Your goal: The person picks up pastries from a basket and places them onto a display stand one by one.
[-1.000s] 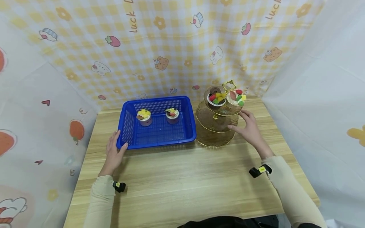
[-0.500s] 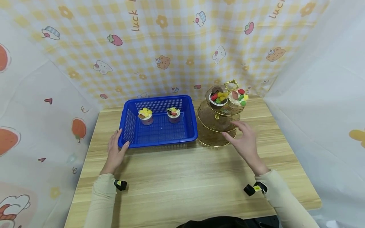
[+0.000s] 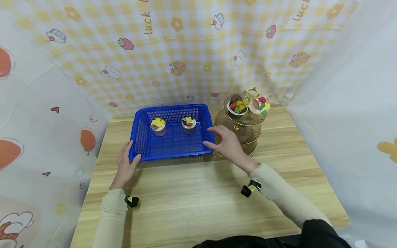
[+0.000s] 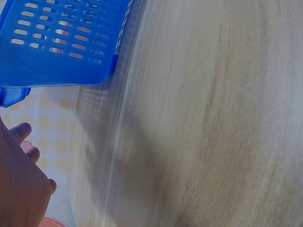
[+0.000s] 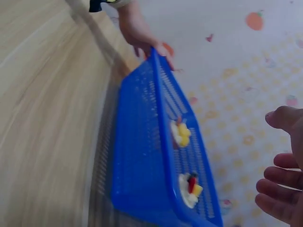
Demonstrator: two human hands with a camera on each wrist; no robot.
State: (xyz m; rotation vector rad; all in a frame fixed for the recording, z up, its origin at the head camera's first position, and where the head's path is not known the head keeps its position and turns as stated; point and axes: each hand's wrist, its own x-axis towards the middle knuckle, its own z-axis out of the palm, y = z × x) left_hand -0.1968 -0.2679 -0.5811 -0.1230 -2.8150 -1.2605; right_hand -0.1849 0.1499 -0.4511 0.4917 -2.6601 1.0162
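A blue plastic basket holds two cream-topped cupcakes in cups, one with yellow cubes and one with red and dark pieces. My left hand rests at the basket's front left corner, thumb on the rim; its other fingers hang loosely beside the outer side in the left wrist view. Over the basket's right edge reaches my right hand, thumb and fingers spread apart with nothing between them. Just behind that hand stands a gold-rimmed three-tier cake stand, partly covered by it.
Two more fruit-topped cupcakes, a dark one and a white one, sit on the stand's top tier beside its gold handle. A checked yellow curtain hangs behind the wooden table.
My right hand has moved left from the right side of the cake stand to the basket's right edge. The left hand stays at the basket corner.
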